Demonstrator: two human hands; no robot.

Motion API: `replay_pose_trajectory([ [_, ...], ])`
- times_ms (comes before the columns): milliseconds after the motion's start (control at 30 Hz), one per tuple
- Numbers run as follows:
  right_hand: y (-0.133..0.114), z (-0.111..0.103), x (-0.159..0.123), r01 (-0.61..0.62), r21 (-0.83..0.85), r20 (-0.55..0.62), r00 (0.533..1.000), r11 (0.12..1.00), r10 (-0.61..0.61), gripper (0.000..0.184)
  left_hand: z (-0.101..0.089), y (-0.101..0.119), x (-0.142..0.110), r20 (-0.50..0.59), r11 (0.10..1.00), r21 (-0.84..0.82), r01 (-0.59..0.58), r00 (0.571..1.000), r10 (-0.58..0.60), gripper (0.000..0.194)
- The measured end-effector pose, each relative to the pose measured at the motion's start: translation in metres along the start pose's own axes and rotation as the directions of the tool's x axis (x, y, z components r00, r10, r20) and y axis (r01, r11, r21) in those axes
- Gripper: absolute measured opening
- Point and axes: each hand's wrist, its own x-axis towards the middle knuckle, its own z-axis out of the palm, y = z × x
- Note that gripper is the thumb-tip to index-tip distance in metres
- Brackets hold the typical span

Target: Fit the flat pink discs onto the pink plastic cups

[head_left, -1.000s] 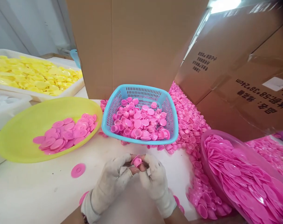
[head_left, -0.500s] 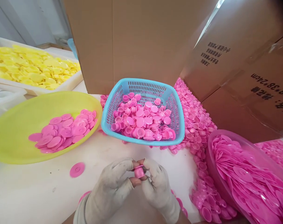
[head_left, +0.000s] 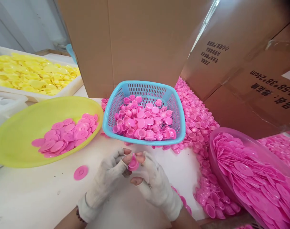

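Just in front of the blue basket, a small pink toy cup point(head_left: 133, 164) is held up with its round opening facing me. My left hand point(head_left: 108, 179), in a white fingertip-less glove, pinches the cup's left side. My right hand point(head_left: 155, 184), gloved alike, has its fingertips at the cup's upper right, and its thumb stands apart below. A loose pink disc point(head_left: 81, 172), like a toy saucer, lies on the white table left of my hands. The blue basket point(head_left: 145, 141) holds many pink cups, some with saucers on them.
A yellow basin point(head_left: 18, 133) at left contains pink saucers. More saucers fill a pink basin point(head_left: 215, 159) at right, beside a heap of pink cups point(head_left: 197, 121). A white tray point(head_left: 74, 87) holds yellow pieces. Cardboard boxes point(head_left: 140, 41) stand behind.
Both hands have moved up and left with the cup, toward the basket. The cup has tilted so its opening shows, and the right thumb has come off it.
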Motion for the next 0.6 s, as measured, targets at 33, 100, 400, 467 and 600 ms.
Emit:
replay_pose_trajectory([
  [33,0.0,-0.001,0.0,0.048,-0.006,0.004,0.999,0.999,-0.048,0.048,-0.001,0.0,-0.001,0.036,1.0,-0.005,-0.023,0.999,0.023,0.029],
  [100,-0.001,-0.004,0.001,0.023,0.037,-0.014,1.0,0.999,-0.023,0.036,-0.001,-0.001,-0.003,0.101,0.996,0.005,-0.093,0.991,0.092,0.031],
  [400,-0.012,-0.008,0.004,-0.206,0.302,0.089,0.978,0.931,0.187,0.011,-0.001,-0.008,-0.008,0.059,0.873,0.279,-0.4,0.914,0.401,0.018],
  [467,-0.014,-0.007,0.005,-0.242,0.325,0.117,0.97,0.914,0.215,0.007,-0.002,-0.005,-0.009,0.103,0.925,0.195,-0.325,0.945,0.31,0.022],
  [600,-0.014,-0.007,0.004,-0.226,0.332,0.117,0.973,0.916,0.198,0.008,-0.003,0.003,-0.011,0.175,0.938,0.165,-0.303,0.945,0.275,0.018],
])
